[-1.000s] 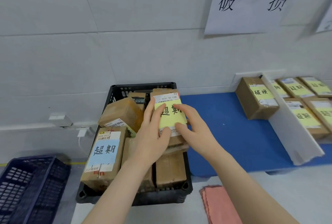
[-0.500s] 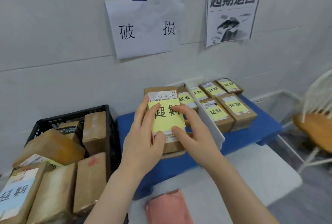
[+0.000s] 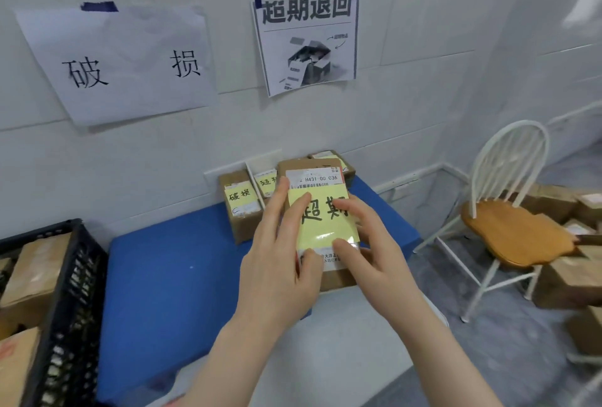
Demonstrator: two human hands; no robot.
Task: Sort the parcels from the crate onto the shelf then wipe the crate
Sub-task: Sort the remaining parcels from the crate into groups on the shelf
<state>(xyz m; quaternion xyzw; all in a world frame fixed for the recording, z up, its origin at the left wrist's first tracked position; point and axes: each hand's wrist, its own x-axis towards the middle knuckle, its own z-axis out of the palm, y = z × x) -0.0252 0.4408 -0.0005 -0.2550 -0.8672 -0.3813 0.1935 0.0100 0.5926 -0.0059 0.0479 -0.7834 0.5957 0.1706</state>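
Both hands hold a brown cardboard parcel (image 3: 321,211) with a yellow label and a white barcode sticker, raised above the right half of the blue shelf (image 3: 169,269). My left hand (image 3: 280,263) grips its left side with the thumb on the front. My right hand (image 3: 365,250) grips its right side. The black crate (image 3: 70,279) with several brown parcels stands at the left edge. On the shelf behind, a parcel with a yellow label (image 3: 239,204) lies left of a white divider (image 3: 254,181), and more labelled parcels (image 3: 267,183) lie right of it, mostly hidden.
Two paper signs hang on the tiled wall, a plain one (image 3: 120,61) on the left and a printed one (image 3: 306,41) on the right. A white chair with a wooden seat (image 3: 511,230) stands to the right. Several cardboard boxes (image 3: 570,279) lie on the floor beyond it.
Both hands have carried the yellow-labelled parcel out of the crate and rightward over the blue shelf. The view has swung right, so the crate now sits at the left edge.
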